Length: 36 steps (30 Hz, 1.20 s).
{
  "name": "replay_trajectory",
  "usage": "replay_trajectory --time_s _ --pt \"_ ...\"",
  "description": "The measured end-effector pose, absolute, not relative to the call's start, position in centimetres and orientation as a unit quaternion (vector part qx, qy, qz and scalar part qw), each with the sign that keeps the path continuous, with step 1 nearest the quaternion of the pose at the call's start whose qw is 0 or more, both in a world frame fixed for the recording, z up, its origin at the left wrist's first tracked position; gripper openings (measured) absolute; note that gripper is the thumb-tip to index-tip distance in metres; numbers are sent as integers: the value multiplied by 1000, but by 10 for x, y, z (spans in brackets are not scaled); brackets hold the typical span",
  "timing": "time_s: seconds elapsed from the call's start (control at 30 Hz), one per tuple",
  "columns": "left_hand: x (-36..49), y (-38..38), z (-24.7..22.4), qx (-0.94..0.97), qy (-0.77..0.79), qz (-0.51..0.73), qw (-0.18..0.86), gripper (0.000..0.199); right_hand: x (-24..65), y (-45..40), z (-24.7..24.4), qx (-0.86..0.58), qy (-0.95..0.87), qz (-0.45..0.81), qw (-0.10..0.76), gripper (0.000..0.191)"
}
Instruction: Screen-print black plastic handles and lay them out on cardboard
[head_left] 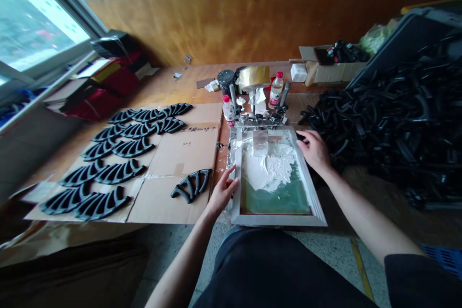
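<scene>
A silk-screen printing frame (280,220) with a metal border lies in front of me, clamped at its far end. Thick white ink (269,168) covers the upper part of its green mesh (276,202). Near the top of the mesh, a flat squeegee-like blade (260,143) rests in the ink. My left hand (224,190) is beside the frame's left border, fingers apart and holding nothing. At the right border, my right hand (314,152) has its fingers curled, with a small black piece (301,137) at the fingertips. What lies beneath the screen is hidden.
Rows of black ribbed curved parts (121,172) lie on cardboard (169,154) at left; one black part (191,186) lies nearer me. A large heap of black pieces (382,115) is at right. Behind the clamp stand bottles (276,89) and a tape roll (254,76).
</scene>
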State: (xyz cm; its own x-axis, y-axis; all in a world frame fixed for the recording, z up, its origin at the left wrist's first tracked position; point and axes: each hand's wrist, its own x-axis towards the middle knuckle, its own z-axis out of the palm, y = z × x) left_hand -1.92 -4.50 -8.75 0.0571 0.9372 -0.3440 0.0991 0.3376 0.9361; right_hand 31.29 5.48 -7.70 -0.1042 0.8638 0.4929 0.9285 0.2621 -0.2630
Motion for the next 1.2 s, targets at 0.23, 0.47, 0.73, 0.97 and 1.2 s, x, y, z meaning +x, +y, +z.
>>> replay_trajectory --time_s 0.23,0.47,0.73,0.97,1.2 --pt "-14 -40 -128 468 630 315 534 75 211 65 -69 -500 -852 69 140 24" --pt "-19 -40 -135 492 622 308 526 73 235 8 -75 -292 -943 132 86 27" --pt "-15 -42 -126 451 637 338 527 72 232 8 -72 -343 -924 117 121 28" --pt "-14 -43 -127 471 629 332 522 71 233 -2 -75 -344 -918 145 138 20" --pt "-18 -42 -82 457 583 361 567 72 232 89 -33 -509 -821 128 225 53"
